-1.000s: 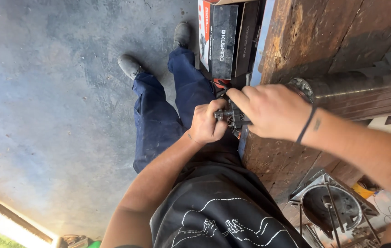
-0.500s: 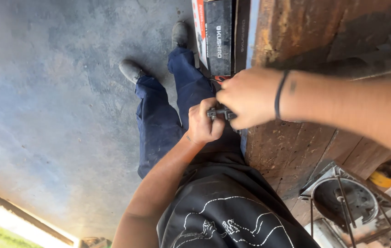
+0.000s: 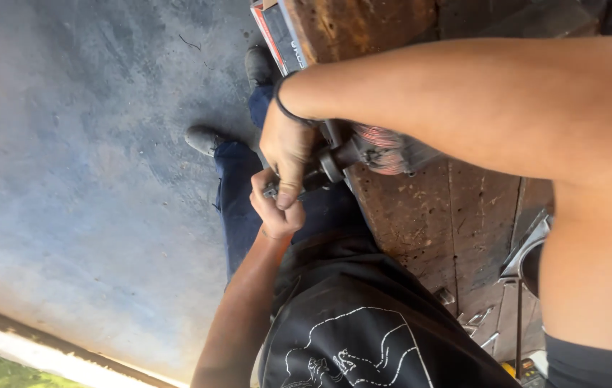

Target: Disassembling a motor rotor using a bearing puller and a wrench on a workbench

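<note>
Your right hand (image 3: 288, 147) wraps its fingers around the dark metal motor with copper windings (image 3: 363, 151) at the edge of the worn wooden bench (image 3: 421, 215). Your left hand (image 3: 275, 208) is clenched, apparently on a small metal part below it.

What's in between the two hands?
In the head view, a small dark metal part sits between the left hand and right hand. Both hands grip it, at the wooden bench edge.
</note>
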